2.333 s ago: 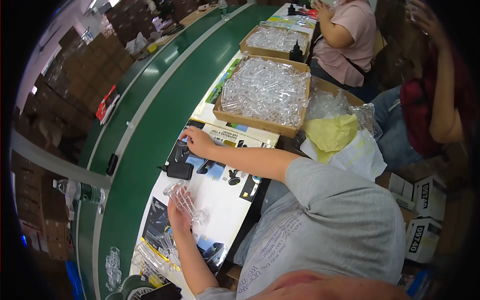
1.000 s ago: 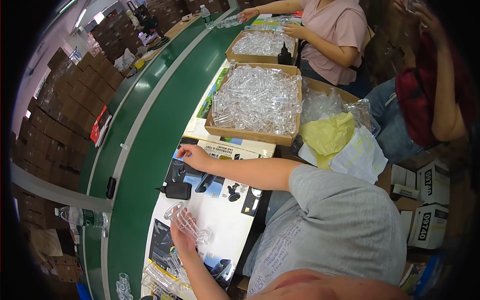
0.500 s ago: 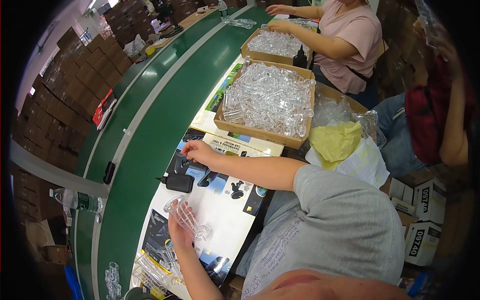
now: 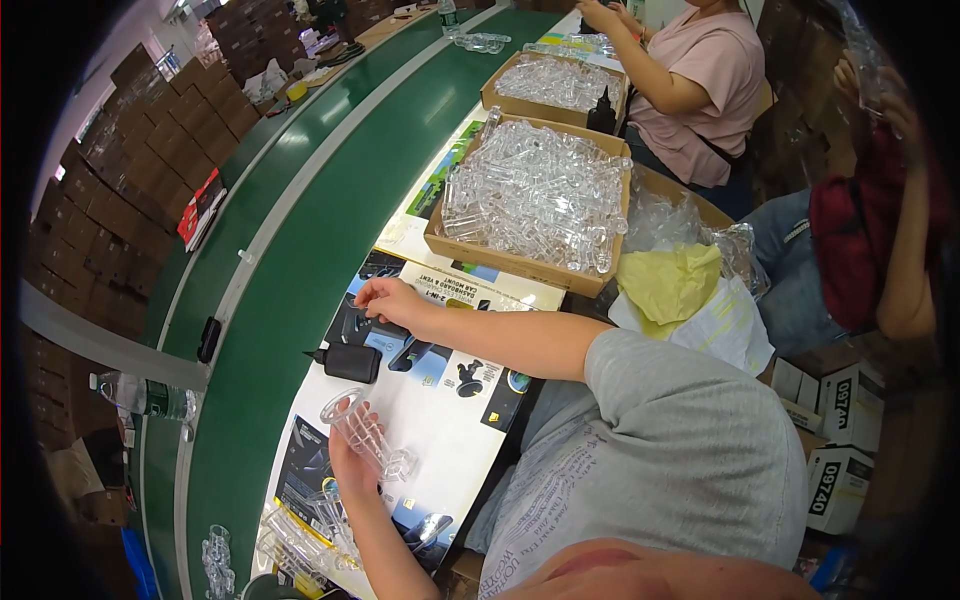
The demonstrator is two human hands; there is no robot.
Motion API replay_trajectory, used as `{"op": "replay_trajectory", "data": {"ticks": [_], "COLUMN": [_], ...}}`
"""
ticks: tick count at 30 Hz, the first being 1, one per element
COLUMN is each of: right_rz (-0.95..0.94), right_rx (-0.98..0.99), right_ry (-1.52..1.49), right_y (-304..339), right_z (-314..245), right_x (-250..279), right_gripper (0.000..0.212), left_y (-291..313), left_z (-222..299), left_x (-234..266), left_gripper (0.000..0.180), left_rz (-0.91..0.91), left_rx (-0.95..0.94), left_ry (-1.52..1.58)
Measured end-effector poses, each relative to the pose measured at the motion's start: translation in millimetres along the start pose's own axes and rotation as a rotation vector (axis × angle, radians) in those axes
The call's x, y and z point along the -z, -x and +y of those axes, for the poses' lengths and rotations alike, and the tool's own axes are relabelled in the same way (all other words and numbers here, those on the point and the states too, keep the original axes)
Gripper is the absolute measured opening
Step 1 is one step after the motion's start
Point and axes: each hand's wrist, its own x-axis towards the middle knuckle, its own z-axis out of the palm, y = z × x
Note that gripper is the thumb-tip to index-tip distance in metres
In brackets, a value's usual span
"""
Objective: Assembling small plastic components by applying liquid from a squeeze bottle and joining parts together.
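Note:
My left hand (image 4: 350,455) is wrapped round a clear tube (image 4: 362,438) with a wide round rim at one end and a small joint-like piece at the other. It is held tilted above the printed board (image 4: 425,410). Further up the board, my right hand (image 4: 388,303) has its fingertips pinched together; whatever may be between them is too small to make out. A black square bottle with a thin nozzle (image 4: 350,362) lies between my two hands. Several more clear tubes (image 4: 305,535) lie beside my left forearm.
Cardboard trays full of clear pieces (image 4: 435,245) stand beyond my right arm, with another black bottle (image 4: 602,115). The green conveyor (image 4: 270,330) carries a clear piece (image 4: 217,560). A co-worker in pink (image 4: 705,90) sits at the far end; another person (image 4: 870,250) is at right.
My hands stay almost in place, the left still holding the clear tube. The co-worker in pink has raised both hands from the tray. The view has shifted slightly.

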Motion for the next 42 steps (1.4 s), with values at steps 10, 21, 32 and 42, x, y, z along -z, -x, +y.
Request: {"op": "replay_trajectory", "data": {"ticks": [10, 21, 32, 42], "right_rz": [0.002, 0.012, -0.064, -0.183], "right_rx": [0.002, -0.003, 0.004, -0.095], "right_ry": [0.018, 0.020, 0.064, -0.201], "right_y": [1.6, 7.7, 0.1, -24.2], "right_z": [-1.9, -6.5, 1.7, 34.8], "right_x": [-0.6, 5.1, -14.0, 38.4], "right_gripper": [0.012, 0.013, 0.015, 0.029], "left_y": [1.1, -0.8, 0.4, 10.7], "left_z": [0.1, -5.4, 10.3, -0.4], "left_x": [-2.3, -3.0, 1.3, 5.3], "left_gripper": [0.049, 0.048, 0.050, 0.026], "left_rz": [0.023, 0.013, -0.067, -0.191], "left_rx": [-0.015, -0.008, -0.032, -0.046], "left_ry": [-0.024, -0.011, -0.165, 0.196]}}
